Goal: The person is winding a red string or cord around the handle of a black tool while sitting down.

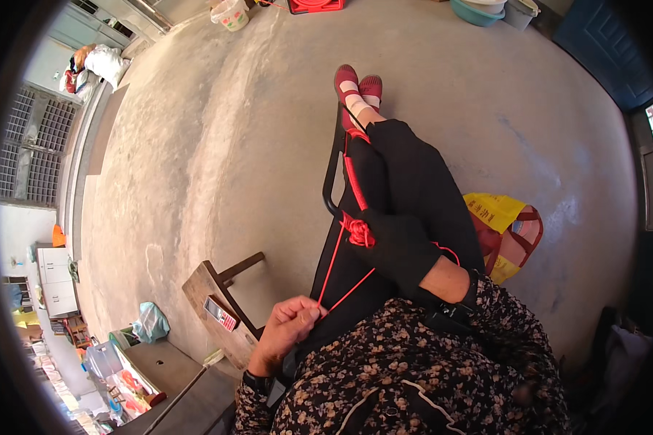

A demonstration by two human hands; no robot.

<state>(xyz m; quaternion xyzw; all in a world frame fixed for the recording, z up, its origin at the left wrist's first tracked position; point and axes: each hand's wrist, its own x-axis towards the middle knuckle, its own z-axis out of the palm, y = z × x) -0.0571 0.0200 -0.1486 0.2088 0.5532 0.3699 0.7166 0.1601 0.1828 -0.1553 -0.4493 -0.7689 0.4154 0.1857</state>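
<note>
Bare concrete floor (268,130) all around, person sitting with red cord work on their lap.

Landmark is the black frame (331,174) lying along the legs: the yellow bag (497,210) sits well off to its right, the small wooden stool (221,304) just below-left. At its lower end, the gloved right hand (395,246) is clamped over a knotted red cord (357,230); two strands run down to the bare left hand (290,326), pinched shut on them.

A bare grey concrete floor (254,123) lies in bright daylight. A small brown wooden stool (221,304) stands near left; a dark blue door (606,43) far right.
</note>
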